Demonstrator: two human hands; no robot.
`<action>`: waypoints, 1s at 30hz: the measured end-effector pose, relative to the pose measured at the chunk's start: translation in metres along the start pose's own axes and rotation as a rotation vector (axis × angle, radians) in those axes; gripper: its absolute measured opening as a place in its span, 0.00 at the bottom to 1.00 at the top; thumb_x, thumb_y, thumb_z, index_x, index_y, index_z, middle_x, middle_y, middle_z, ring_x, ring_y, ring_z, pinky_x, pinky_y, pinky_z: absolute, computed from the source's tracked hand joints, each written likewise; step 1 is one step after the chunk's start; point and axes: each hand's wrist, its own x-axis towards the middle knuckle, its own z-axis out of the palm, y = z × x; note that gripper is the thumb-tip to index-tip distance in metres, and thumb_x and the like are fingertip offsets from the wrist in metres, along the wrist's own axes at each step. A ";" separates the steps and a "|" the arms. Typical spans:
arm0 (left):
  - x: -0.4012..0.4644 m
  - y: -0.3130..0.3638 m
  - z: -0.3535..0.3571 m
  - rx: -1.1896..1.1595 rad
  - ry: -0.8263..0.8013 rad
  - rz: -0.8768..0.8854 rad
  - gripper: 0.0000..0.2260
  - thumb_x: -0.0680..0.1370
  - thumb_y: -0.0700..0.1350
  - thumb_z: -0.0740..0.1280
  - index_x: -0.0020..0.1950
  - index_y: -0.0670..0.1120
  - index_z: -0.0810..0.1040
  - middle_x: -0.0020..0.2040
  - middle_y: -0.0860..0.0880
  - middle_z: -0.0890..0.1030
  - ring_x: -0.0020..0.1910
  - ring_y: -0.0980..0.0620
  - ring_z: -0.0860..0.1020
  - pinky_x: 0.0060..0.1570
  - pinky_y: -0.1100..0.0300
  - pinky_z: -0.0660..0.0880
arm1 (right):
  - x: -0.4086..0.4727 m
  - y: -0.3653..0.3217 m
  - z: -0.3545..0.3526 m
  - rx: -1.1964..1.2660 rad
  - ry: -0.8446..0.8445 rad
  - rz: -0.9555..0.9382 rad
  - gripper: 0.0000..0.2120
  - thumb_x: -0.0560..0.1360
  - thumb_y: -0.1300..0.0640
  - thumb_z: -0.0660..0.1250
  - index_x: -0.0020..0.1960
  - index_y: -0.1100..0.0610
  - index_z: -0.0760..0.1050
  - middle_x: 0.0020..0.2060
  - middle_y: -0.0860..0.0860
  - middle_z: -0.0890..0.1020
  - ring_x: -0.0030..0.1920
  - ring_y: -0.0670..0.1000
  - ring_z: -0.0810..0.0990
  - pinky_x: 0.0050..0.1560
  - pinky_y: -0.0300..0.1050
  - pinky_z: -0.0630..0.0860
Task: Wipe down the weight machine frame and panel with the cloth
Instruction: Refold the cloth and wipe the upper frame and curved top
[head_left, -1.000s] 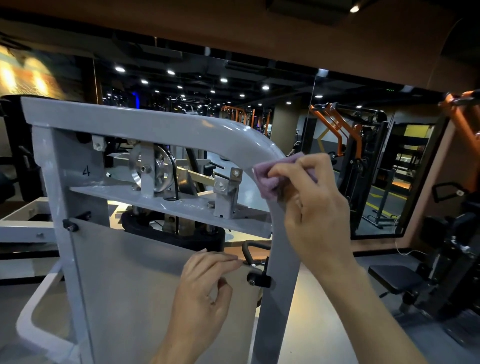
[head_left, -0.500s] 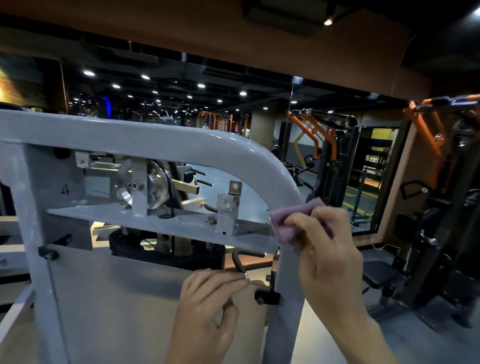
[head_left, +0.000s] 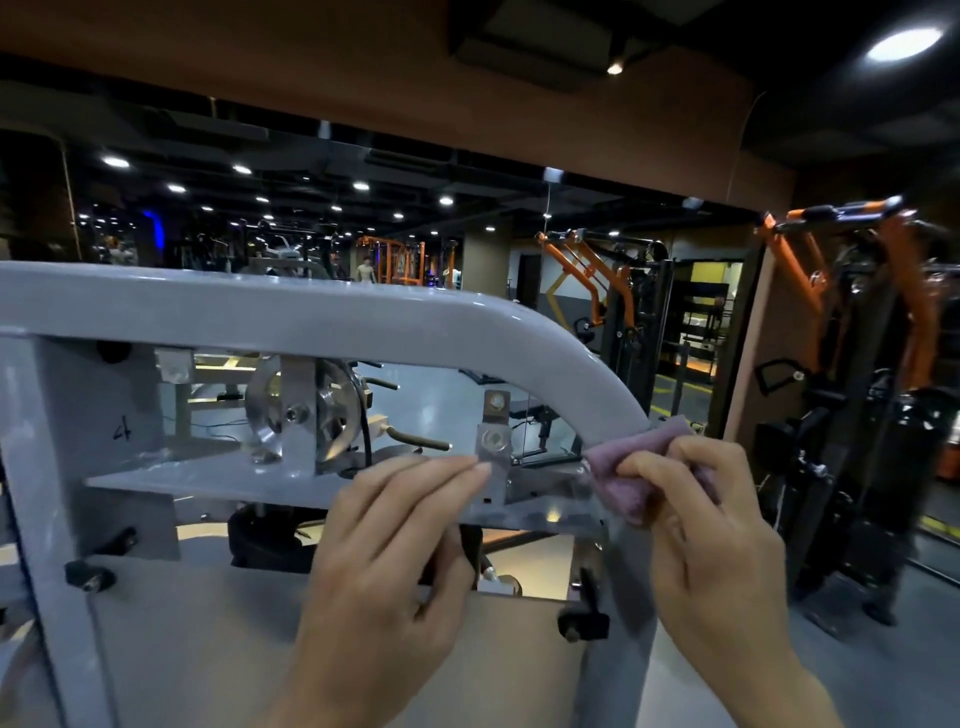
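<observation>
Head view: right hand (head_left: 711, 525) pinches the cloth (head_left: 631, 480) against the frame (head_left: 519, 338) bend; left hand (head_left: 384, 561), fingers straight, holds nothing. Cloth could snag on the bracket (head_left: 492, 441) nearby and slip from the grip.

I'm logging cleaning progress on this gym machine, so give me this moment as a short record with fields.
setting: gym floor
cloth: pink cloth, pressed on the grey frame just below its curved corner
right hand: grips the cloth
left hand: fingers straight, holding nothing, in front of the crossplate
panel: below both hands, no cloth on it
pulley: behind the frame, untouched
</observation>
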 end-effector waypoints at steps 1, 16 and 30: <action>0.006 -0.003 -0.001 0.000 -0.015 0.001 0.18 0.77 0.39 0.64 0.66 0.44 0.81 0.65 0.54 0.80 0.65 0.49 0.76 0.67 0.52 0.72 | 0.004 -0.002 -0.001 -0.006 -0.008 0.000 0.15 0.75 0.60 0.57 0.58 0.52 0.76 0.55 0.50 0.71 0.47 0.45 0.71 0.39 0.41 0.73; 0.041 -0.021 0.030 -0.111 -0.176 -0.017 0.17 0.78 0.45 0.64 0.65 0.48 0.81 0.62 0.56 0.80 0.61 0.56 0.76 0.69 0.60 0.65 | 0.018 -0.015 -0.009 -0.067 -0.064 0.041 0.11 0.75 0.69 0.64 0.51 0.57 0.80 0.54 0.46 0.71 0.47 0.47 0.74 0.42 0.41 0.77; 0.043 -0.024 0.033 -0.257 -0.105 -0.096 0.16 0.76 0.45 0.63 0.61 0.51 0.82 0.53 0.59 0.78 0.54 0.57 0.74 0.58 0.61 0.69 | 0.066 -0.034 -0.008 -0.027 -0.129 -0.103 0.09 0.79 0.60 0.58 0.49 0.57 0.77 0.56 0.44 0.68 0.53 0.40 0.74 0.51 0.28 0.71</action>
